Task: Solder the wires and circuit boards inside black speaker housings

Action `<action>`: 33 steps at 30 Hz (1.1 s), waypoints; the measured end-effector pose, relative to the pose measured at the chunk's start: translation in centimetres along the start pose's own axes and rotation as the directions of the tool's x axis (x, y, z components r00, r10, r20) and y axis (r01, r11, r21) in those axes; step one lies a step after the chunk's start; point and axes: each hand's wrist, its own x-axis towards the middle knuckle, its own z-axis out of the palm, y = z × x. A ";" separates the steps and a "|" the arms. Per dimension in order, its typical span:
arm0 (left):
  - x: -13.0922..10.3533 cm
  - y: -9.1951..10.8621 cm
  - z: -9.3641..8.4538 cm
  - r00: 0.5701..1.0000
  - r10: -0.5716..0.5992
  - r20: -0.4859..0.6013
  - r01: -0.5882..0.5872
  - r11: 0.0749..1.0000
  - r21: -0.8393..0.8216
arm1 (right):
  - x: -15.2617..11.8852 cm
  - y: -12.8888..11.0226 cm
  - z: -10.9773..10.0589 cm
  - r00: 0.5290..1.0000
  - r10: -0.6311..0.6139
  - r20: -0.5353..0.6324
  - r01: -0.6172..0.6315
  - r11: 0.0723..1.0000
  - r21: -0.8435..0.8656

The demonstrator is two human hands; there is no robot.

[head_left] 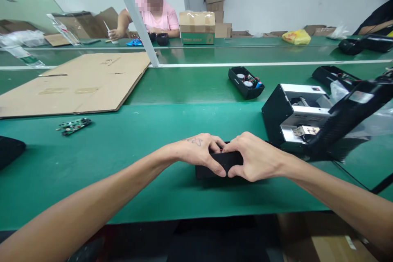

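Observation:
A black open case (204, 172) rests on the green table near its front edge. My left hand (204, 153) grips the case's near wall, thumb outside and fingers over the rim. From the other side my right hand (254, 157) pinches the same wall, its thumb tip close to my left thumb. The fingertips reach inside the case, where a bit of red wire shows; most of the inside is hidden by the hands. Behind it to the right stands a silver and black machine (273, 112).
Green circuit boards (75, 126) lie at the left, below a flat cardboard sheet (82, 77). Another black case (245, 83) with speakers and wires sits on the conveyor. A person in pink (166, 18) works across the table. A black arm-like object (353, 110) leans at the right.

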 end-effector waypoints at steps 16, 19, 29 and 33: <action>0.2 -0.5 0.0 1.000 -0.009 0.005 0.009 0.998 -0.057 | 1.2 0.0 -0.6 0.991 0.102 0.085 -0.111 0.989 0.103; 0.2 -0.5 -0.1 1.000 -0.003 0.013 0.004 0.996 -0.092 | 1.2 -0.2 -0.4 0.992 0.112 0.061 -0.117 0.989 0.092; -0.1 -0.5 0.4 1.000 0.021 0.011 -0.020 0.996 -0.089 | 0.3 -0.4 0.6 0.993 0.115 0.003 -0.115 0.993 0.026; -0.6 -0.2 0.7 0.999 0.034 -0.021 -0.034 0.999 -0.005 | -0.5 -0.7 0.8 0.999 0.042 0.001 -0.042 0.999 -0.015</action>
